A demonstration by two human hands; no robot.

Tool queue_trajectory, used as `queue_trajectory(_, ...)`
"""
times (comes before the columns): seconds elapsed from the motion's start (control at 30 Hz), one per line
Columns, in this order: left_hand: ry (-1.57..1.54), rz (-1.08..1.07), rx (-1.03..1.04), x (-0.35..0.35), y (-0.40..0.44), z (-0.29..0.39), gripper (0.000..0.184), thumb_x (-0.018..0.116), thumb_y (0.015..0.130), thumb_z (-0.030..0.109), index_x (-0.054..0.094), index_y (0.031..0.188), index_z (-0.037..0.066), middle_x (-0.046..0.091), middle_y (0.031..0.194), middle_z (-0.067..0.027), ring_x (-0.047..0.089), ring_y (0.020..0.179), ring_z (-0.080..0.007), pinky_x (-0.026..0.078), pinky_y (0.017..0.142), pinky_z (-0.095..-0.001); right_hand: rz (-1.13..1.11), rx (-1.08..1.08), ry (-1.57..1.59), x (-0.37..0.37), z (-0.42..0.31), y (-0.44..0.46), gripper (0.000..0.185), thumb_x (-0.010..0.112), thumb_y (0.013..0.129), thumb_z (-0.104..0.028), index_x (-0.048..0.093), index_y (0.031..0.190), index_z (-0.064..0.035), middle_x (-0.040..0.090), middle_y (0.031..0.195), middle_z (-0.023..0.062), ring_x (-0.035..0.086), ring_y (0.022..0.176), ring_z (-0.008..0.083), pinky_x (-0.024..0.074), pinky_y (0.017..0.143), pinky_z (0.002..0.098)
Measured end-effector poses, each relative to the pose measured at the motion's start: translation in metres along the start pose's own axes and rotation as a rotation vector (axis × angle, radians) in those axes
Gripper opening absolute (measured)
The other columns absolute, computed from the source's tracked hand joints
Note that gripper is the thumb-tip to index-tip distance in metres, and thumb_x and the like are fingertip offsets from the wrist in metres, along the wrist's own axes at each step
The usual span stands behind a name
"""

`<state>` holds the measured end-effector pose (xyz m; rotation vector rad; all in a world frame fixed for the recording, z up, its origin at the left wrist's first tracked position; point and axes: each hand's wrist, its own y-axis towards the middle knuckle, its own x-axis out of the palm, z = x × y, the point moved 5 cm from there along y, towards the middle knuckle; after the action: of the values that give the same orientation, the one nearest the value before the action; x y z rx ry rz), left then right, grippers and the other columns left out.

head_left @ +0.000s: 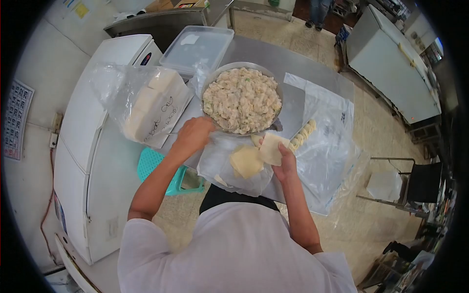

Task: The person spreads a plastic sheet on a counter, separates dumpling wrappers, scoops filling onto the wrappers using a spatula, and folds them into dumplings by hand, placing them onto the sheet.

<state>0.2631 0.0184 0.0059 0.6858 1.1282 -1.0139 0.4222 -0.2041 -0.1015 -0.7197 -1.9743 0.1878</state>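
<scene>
A round metal bowl (205,80) full of chunky pale filling (242,100) stands on the steel table. My left hand (195,133) is closed at the bowl's lower left edge; what its fingers hold, if anything, is hidden. In my right hand (286,163) is a square pale wrapper (271,149), held by its right side. A stack of yellowish wrappers (246,162) lies on clear plastic (210,156) between my hands. Several folded dumplings (303,135) form a row on a plastic sheet (325,146), just right of the held wrapper.
A bag of wrapper blocks (151,110) sits left of the bowl, and a clear lidded container (198,49) behind it. White freezers stand at left (107,161) and far right (391,63). A turquoise stool (151,163) and a black chair (424,183) flank the table. Someone's legs (317,12) show at the top.
</scene>
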Motion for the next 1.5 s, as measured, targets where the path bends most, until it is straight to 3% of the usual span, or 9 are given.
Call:
queue_trajectory(0.17, 0.067, 0.095, -0.102, -0.007, 0.006, -0.004, 0.025, 0.060, 0.069, -0.004, 0.074, 0.087, 0.008, 0.068, 0.095, -0.0125, 0.066, 0.088, -0.0357, 0.052, 0.076, -0.0468, -0.021, -0.057, -0.064, -0.008, 0.004, 0.005, 0.058, 0.051, 0.098, -0.034, 0.043, 0.138, 0.0076, 0.057, 0.134, 0.0206, 0.056, 0.125, 0.0338, 0.0428, 0.108, 0.0446)
queue_trajectory(0.57, -0.088, 0.056, 0.039, 0.016, 0.008, -0.022, 0.018, 0.066, 0.070, -0.003, 0.073, 0.084, 0.004, 0.066, 0.083, -0.0123, 0.065, 0.083, -0.0346, 0.050, 0.074, -0.0452, 0.210, 0.007, 0.029, -0.002, 0.046, 0.035, 0.043, 0.036, 0.106, -0.025, 0.047, 0.133, 0.0063, 0.063, 0.124, 0.0215, 0.063, 0.113, 0.0353, 0.0485, 0.100, 0.0466)
queue_trajectory(0.77, -0.046, 0.063, -0.054, 0.007, 0.007, -0.016, 0.020, 0.064, 0.069, 0.000, 0.074, 0.085, 0.007, 0.069, 0.088, -0.0131, 0.065, 0.087, -0.0354, 0.051, 0.074, -0.0459, 0.193, -0.017, 0.051, 0.003, 0.050, 0.036, 0.044, 0.033, 0.107, -0.026, 0.047, 0.132, 0.0066, 0.062, 0.124, 0.0225, 0.063, 0.112, 0.0367, 0.0489, 0.100, 0.0487)
queue_trajectory(0.87, -0.150, 0.056, 0.107, 0.026, 0.011, -0.012, 0.021, 0.066, 0.068, 0.001, 0.074, 0.086, 0.007, 0.069, 0.087, -0.0137, 0.066, 0.085, -0.0355, 0.052, 0.074, -0.0457, 0.187, -0.029, 0.061, 0.003, 0.053, 0.040, 0.044, 0.032, 0.107, -0.026, 0.047, 0.132, 0.0065, 0.062, 0.124, 0.0229, 0.063, 0.112, 0.0372, 0.0494, 0.099, 0.0489)
queue_trajectory(1.1, -0.074, 0.000, -0.051, -0.004, 0.013, -0.034, 0.020, 0.070, 0.070, -0.002, 0.075, 0.089, 0.005, 0.071, 0.090, -0.0148, 0.068, 0.086, -0.0324, 0.052, 0.076, -0.0420, 0.205, -0.022, 0.068, -0.001, 0.056, 0.043, 0.046, 0.032, 0.106, -0.026, 0.045, 0.133, 0.0078, 0.060, 0.127, 0.0246, 0.061, 0.116, 0.0388, 0.0452, 0.105, 0.0496)
queue_trajectory(1.2, 0.035, 0.053, -0.104, -0.002, 0.010, -0.039, 0.014, 0.069, 0.072, 0.000, 0.074, 0.085, 0.003, 0.069, 0.081, -0.0180, 0.068, 0.077, -0.0341, 0.053, 0.071, -0.0420, 0.235, -0.017, 0.073, 0.002, 0.055, 0.042, 0.046, 0.031, 0.106, -0.027, 0.045, 0.133, 0.0078, 0.060, 0.126, 0.0243, 0.061, 0.115, 0.0384, 0.0459, 0.104, 0.0494)
queue_trajectory(1.3, -0.095, -0.126, -0.103, 0.004, 0.010, -0.023, 0.010, 0.067, 0.074, 0.001, 0.073, 0.082, 0.000, 0.064, 0.067, -0.0202, 0.065, 0.059, -0.0344, 0.052, 0.060, -0.0422, 0.251, -0.020, 0.086, 0.005, 0.054, 0.041, 0.044, 0.031, 0.106, -0.026, 0.047, 0.131, 0.0077, 0.062, 0.122, 0.0237, 0.063, 0.111, 0.0372, 0.0486, 0.100, 0.0482)
queue_trajectory(1.4, -0.082, 0.028, 0.000, 0.007, 0.005, -0.014, 0.013, 0.066, 0.077, 0.002, 0.074, 0.085, -0.001, 0.059, 0.058, -0.0214, 0.060, 0.045, -0.0321, 0.048, 0.050, -0.0418, 0.254, -0.032, 0.087, 0.003, 0.054, 0.042, 0.045, 0.030, 0.107, -0.026, 0.047, 0.131, 0.0076, 0.062, 0.122, 0.0237, 0.063, 0.111, 0.0371, 0.0486, 0.100, 0.0478)
queue_trajectory(1.5, -0.231, -0.170, -0.203, -0.002, 0.003, 0.000, 0.016, 0.068, 0.079, 0.006, 0.075, 0.092, -0.001, 0.061, 0.058, -0.0196, 0.059, 0.043, -0.0285, 0.046, 0.048, -0.0409, 0.267, -0.036, 0.087, 0.004, 0.054, 0.041, 0.046, 0.029, 0.106, -0.027, 0.046, 0.132, 0.0077, 0.061, 0.125, 0.0242, 0.061, 0.114, 0.0378, 0.0461, 0.104, 0.0486)
